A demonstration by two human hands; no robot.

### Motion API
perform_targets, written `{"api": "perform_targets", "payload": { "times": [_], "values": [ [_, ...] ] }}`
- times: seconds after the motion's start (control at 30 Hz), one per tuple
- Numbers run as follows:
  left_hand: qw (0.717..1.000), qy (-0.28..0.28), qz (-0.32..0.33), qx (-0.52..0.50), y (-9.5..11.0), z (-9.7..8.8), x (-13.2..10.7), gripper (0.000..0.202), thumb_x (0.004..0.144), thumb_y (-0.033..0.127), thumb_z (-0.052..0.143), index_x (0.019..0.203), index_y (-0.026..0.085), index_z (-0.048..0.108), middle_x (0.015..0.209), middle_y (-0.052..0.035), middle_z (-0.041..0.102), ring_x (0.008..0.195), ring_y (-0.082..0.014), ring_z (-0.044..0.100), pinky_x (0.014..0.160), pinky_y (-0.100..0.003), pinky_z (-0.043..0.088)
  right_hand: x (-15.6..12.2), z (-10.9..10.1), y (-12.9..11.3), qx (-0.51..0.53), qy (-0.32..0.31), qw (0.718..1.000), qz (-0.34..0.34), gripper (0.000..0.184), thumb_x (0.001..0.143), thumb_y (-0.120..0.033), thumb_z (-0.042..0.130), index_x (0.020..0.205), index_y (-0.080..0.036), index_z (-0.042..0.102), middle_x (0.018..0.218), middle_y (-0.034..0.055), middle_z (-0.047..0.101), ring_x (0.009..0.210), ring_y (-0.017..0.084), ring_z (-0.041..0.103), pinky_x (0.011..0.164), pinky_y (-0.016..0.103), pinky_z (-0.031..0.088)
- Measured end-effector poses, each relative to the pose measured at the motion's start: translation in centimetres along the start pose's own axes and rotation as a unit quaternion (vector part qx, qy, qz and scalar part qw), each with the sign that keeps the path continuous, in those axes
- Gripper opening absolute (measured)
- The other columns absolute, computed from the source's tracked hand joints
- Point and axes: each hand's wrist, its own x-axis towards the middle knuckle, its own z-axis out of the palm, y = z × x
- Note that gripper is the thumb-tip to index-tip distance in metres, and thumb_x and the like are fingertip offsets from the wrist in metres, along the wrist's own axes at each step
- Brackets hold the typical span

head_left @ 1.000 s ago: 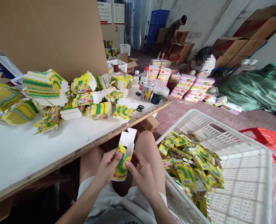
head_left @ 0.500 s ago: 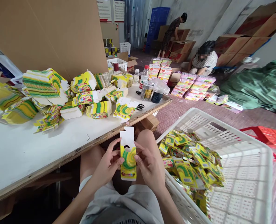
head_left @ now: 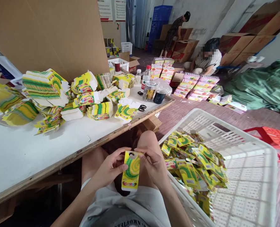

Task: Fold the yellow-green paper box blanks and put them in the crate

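Yellow carton point(head_left: 131, 173), left of white crate point(head_left: 245, 179), pinched by left hand point(head_left: 111, 167) and right hand point(head_left: 154, 165), its top liable to crease under uneven pressure.

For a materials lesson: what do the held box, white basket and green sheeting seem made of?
Box: probably thin printed card, smooth, judging by crisp edges. White basket: likely moulded plastic, satiny, with regular holes. Green sheeting: dull; creases suggest cloth or woven plastic.

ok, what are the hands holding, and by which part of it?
A small yellow-and-green box: the left hand holds its left side, thumb on the front; the right hand has its fingers at the top right corner.
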Motion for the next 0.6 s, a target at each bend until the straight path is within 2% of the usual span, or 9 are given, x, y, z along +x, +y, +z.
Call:
{"api": "perform_targets", "payload": {
  "times": [0.07, 0.1, 0.17, 0.27, 0.4, 0.5, 0.6],
  "values": [
    [0.999, 0.025, 0.005, 0.029, -0.3, 0.0, 0.1, 0.052, 0.085, 0.034, 0.073, 0.132, 0.02, 0.055, 0.114, -0.0119, 0.074, 0.1, -0.0249, 0.069, 0.085, -0.032, 0.053, 0.0, -0.4, 0.0, -0.017, -0.027, 0.999, -0.007, 0.033, 0.098, -0.046, 0.052, 0.099, -0.024, 0.077, 0.1, 0.009, 0.071, 0.098, 0.025, 0.065, 0.089, 0.041, 0.053],
    [0.998, 0.043, 0.006, 0.046, -0.4, 0.0, 0.1, 0.049, 0.085, 0.033, 0.073, 0.13, 0.02, 0.057, 0.114, -0.0115, 0.074, 0.101, -0.0252, 0.069, 0.085, -0.032, 0.053, -0.1, -0.6, 0.0, -0.017, -0.041, 0.999, 0.006, 0.035, 0.098, -0.047, 0.051, 0.1, -0.023, 0.077, 0.094, 0.0085, 0.071, 0.093, 0.025, 0.065, 0.085, 0.04, 0.054],
    [0.995, 0.069, 0.006, 0.072, -0.7, 0.2, 0.1, 0.047, 0.085, 0.031, 0.072, 0.13, 0.021, 0.059, 0.115, -0.0106, 0.074, 0.102, -0.0255, 0.069, 0.085, -0.032, 0.054, -0.1, -0.5, 0.2, -0.027, -0.059, 0.997, 0.05, 0.033, 0.095, -0.045, 0.056, 0.11, -0.021, 0.074, 0.077, 0.0038, 0.066, 0.073, 0.02, 0.063, 0.068, 0.032, 0.055],
    [0.995, 0.062, 0.008, 0.08, -0.8, 0.6, 0.0, 0.048, 0.088, 0.032, 0.068, 0.135, 0.023, 0.057, 0.12, -0.0101, 0.073, 0.105, -0.0257, 0.069, 0.088, -0.033, 0.054, -0.1, 0.0, 0.5, -0.092, -0.049, 0.991, 0.084, 0.034, 0.087, -0.032, 0.064, 0.119, -0.018, 0.067, 0.063, -0.0043, 0.054, 0.052, 0.013, 0.051, 0.049, 0.024, 0.044],
    [0.997, 0.05, 0.012, 0.057, -0.5, 0.8, -0.1, 0.052, 0.089, 0.032, 0.066, 0.138, 0.023, 0.054, 0.122, -0.0113, 0.072, 0.108, -0.0267, 0.068, 0.092, -0.035, 0.053, 0.0, 0.7, 0.6, -0.168, -0.026, 0.984, 0.052, 0.028, 0.086, -0.023, 0.059, 0.113, -0.019, 0.063, 0.06, -0.0063, 0.051, 0.049, 0.013, 0.049, 0.048, 0.023, 0.041],
    [0.998, 0.059, 0.001, 0.034, -0.2, 0.8, 0.0, 0.056, 0.085, 0.031, 0.071, 0.137, 0.02, 0.054, 0.116, -0.0125, 0.075, 0.105, -0.0276, 0.069, 0.088, -0.034, 0.054, 0.0, 0.9, 0.5, -0.185, -0.037, 0.981, 0.043, 0.032, 0.083, -0.02, 0.06, 0.114, -0.02, 0.06, 0.06, -0.0075, 0.051, 0.049, 0.013, 0.051, 0.05, 0.023, 0.042],
    [0.998, 0.059, -0.01, 0.023, -0.2, 0.9, 0.1, 0.057, 0.083, 0.029, 0.072, 0.136, 0.019, 0.053, 0.115, -0.0128, 0.075, 0.1, -0.027, 0.07, 0.083, -0.033, 0.054, -0.1, 1.3, 0.7, -0.177, -0.05, 0.981, 0.062, 0.036, 0.078, -0.016, 0.061, 0.114, -0.022, 0.057, 0.062, -0.0075, 0.052, 0.05, 0.014, 0.054, 0.049, 0.023, 0.041]
  ]
}}
